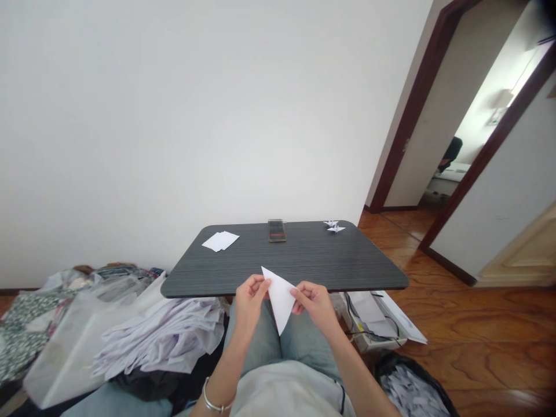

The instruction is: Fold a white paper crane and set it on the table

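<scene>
A white sheet of paper folded into a triangle point(281, 299) is held up over my lap, just in front of the dark table's near edge. My left hand point(252, 301) pinches its left side between thumb and fingers. At the right corner, my right hand point(313, 304) grips it the same way. One point of the triangle reaches up over the tabletop and another hangs down between my knees. Fingers behind the paper are partly hidden.
On the dark table point(243, 263) lie white paper sheets point(220, 241), a phone point(277, 230) and small folded paper cranes point(335, 228). Piled cloth point(165, 336) is at the left. At the right are a box with cables point(371, 318) and a bag of paper scraps point(412, 388).
</scene>
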Available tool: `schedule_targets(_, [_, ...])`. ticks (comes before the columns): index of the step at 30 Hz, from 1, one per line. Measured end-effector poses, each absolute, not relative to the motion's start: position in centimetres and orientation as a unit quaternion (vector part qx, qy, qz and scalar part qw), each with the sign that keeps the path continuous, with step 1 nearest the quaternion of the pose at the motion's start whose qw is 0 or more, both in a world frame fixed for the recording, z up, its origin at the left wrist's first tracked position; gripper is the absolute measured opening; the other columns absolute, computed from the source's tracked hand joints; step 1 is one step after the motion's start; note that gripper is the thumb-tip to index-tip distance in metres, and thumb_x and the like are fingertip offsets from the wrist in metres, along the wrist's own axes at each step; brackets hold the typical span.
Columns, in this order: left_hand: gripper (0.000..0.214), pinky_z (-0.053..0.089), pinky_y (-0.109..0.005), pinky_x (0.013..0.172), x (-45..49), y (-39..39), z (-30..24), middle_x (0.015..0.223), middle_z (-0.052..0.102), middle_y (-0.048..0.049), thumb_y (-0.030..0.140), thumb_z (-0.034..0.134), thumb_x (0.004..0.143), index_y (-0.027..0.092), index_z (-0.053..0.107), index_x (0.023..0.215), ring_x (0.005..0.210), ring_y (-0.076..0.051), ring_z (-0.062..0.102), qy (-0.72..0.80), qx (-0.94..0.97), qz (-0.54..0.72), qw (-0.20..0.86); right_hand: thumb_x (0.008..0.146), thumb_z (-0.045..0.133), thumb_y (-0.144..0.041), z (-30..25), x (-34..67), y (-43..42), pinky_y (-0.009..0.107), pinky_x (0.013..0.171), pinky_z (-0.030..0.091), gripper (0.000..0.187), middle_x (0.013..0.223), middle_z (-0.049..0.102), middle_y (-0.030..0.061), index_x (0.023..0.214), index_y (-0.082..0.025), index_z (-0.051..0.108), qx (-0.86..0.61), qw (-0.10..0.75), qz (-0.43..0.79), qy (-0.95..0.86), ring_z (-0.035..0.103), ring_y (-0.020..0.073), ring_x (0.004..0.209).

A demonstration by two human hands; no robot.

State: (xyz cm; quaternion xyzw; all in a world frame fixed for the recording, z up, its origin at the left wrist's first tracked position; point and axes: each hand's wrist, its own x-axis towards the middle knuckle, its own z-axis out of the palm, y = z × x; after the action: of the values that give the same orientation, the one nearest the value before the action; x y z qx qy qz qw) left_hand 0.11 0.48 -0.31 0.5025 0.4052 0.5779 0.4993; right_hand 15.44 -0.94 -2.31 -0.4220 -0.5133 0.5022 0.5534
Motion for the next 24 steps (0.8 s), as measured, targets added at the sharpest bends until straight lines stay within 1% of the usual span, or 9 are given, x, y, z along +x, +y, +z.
schedule_targets(4, [0.027,0.036,-0.019,0.048,0.29,0.36,-0.37,0.051,0.052,0.0045,0.038,0.062,0.072,0.016,0.052,0.062,0.048,-0.009,0.047,0.420,0.517,0.582,0.467,0.068,0.066,-0.047,-2.54,15.42,-0.85,0.020,0.039,0.046,0.034,0.043,0.062,0.0000,0.060,-0.016,0.057,-0.418,0.558,0.507,-0.507,0.055,0.0107,0.035])
schedule_targets(9, [0.027,0.029,-0.019,0.045,0.31,0.43,-0.55,0.047,0.043,0.0067,0.037,0.060,0.074,0.016,0.050,0.060,0.045,-0.007,0.039,0.440,0.530,0.599,0.409,0.068,0.066,-0.048,-2.60,15.12,-0.87,0.020,0.040,0.048,0.035,0.044,0.062,0.0000,0.060,-0.016,0.056,-0.412,0.553,0.517,-0.508,0.056,0.0110,0.037])
schedule_targets(12, [0.027,0.032,-0.019,0.048,0.36,0.53,-0.73,0.051,0.046,0.0056,0.038,0.060,0.074,0.016,0.051,0.063,0.047,-0.008,0.041,0.422,0.524,0.585,0.453,0.068,0.066,-0.049,-2.51,15.08,-0.89,0.021,0.039,0.048,0.035,0.044,0.062,0.0001,0.059,-0.016,0.055,-0.413,0.563,0.509,-0.503,0.056,0.0111,0.036])
schedule_targets(16, [0.030,0.034,-0.020,0.049,0.50,0.61,-0.87,0.056,0.054,0.0026,0.041,0.065,0.068,0.015,0.050,0.063,0.051,-0.009,0.046,0.397,0.519,0.544,0.527,0.068,0.066,-0.048,-2.49,15.17,-0.86,0.020,0.039,0.047,0.035,0.043,0.062,-0.0001,0.058,-0.016,0.055,-0.412,0.587,0.496,-0.490,0.056,0.0111,0.036])
schedule_targets(19, [0.033,0.033,-0.020,0.049,0.41,0.71,-0.91,0.055,0.053,0.0032,0.042,0.067,0.065,0.015,0.049,0.061,0.050,-0.009,0.045,0.401,0.517,0.543,0.527,0.070,0.066,-0.046,-2.62,15.22,-0.81,0.018,0.038,0.045,0.034,0.043,0.061,-0.0007,0.058,-0.016,0.055,-0.409,0.589,0.496,-0.490,0.054,0.0100,0.035])
schedule_targets(24, [0.032,0.028,-0.019,0.047,-0.05,0.98,-1.09,0.052,0.048,0.0048,0.041,0.065,0.068,0.014,0.050,0.061,0.048,-0.007,0.040,0.418,0.538,0.541,0.493,0.072,0.064,-0.044,-2.74,15.15,-0.75,0.016,0.033,0.039,0.033,0.042,0.058,-0.0024,0.057,-0.016,0.054,-0.402,0.568,0.497,-0.519,0.048,0.0073,0.031])
